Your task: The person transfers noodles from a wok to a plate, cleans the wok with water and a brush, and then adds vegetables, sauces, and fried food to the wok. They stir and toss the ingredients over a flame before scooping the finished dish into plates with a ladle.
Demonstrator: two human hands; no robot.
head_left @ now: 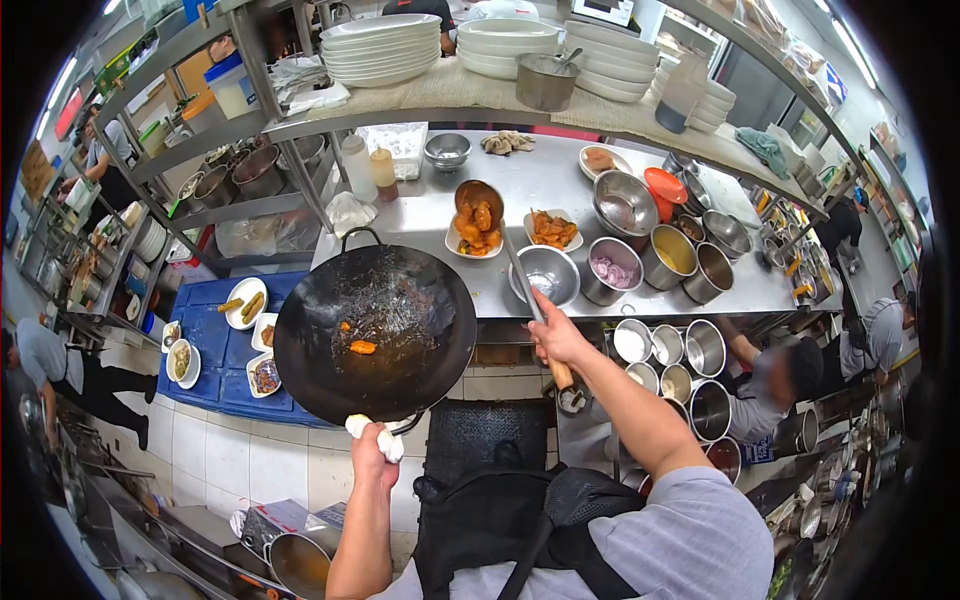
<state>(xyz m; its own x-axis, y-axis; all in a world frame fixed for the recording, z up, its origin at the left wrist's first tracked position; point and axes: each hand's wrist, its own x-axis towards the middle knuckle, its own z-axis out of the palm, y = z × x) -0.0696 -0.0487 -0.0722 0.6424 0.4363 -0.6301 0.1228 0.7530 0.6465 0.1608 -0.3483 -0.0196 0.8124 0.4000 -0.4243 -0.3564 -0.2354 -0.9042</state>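
My left hand (371, 458) is closed over a white cloth (391, 447) at the near handle of a black wok (310, 320). The wok is held off to the left of the steel counter, with a few orange pieces and brown sauce left inside. My right hand (556, 337) grips the long handle of a ladle (483, 192). Its bowl is tipped over a white dish (454, 245), and glazed orange pieces lie at its mouth and in the dish. To the right stands a second white dish (572, 241) with similar food.
A steel bowl (549, 275) and a pot of sliced onions (611, 270) stand by the ladle handle. Blue chest lids (215, 345) at left carry several plates. A shelf (420, 105) with stacked plates spans above. Other people work nearby, one person (770, 385) at right.
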